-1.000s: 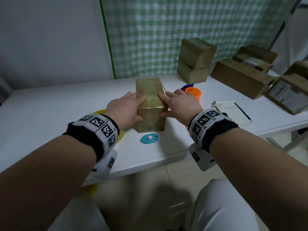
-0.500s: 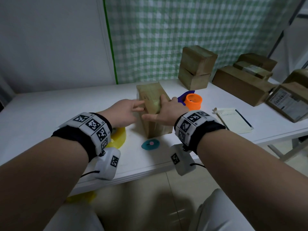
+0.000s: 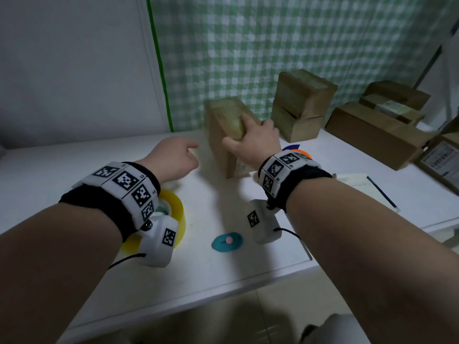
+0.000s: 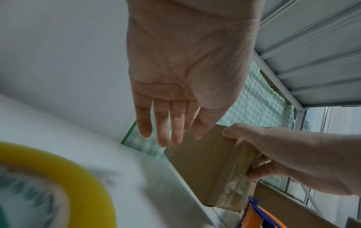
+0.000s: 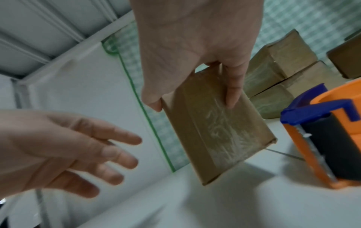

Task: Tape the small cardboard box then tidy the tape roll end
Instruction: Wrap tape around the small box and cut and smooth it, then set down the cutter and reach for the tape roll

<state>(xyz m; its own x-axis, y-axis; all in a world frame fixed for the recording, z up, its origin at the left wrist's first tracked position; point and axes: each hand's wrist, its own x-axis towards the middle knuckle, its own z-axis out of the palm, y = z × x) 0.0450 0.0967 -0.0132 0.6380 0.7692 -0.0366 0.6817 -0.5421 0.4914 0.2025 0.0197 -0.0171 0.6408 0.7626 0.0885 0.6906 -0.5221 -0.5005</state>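
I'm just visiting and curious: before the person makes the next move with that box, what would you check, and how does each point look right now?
1. Right hand grips the small cardboard box: ok.
2. Left hand free, fingers straight: ok.
3. Tape already on the box's face: ok, a shiny strip shows.
4. Every seam taped: cannot tell, some faces are hidden.
5. Yellow tape roll within reach, under the left wrist: ok.
6. Roll's loose end tidy: cannot tell, blurred.

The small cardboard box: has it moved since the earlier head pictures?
Yes. The small cardboard box, lying flat earlier, now stands tipped on end, nearer the stacked boxes, gripped by the right hand.
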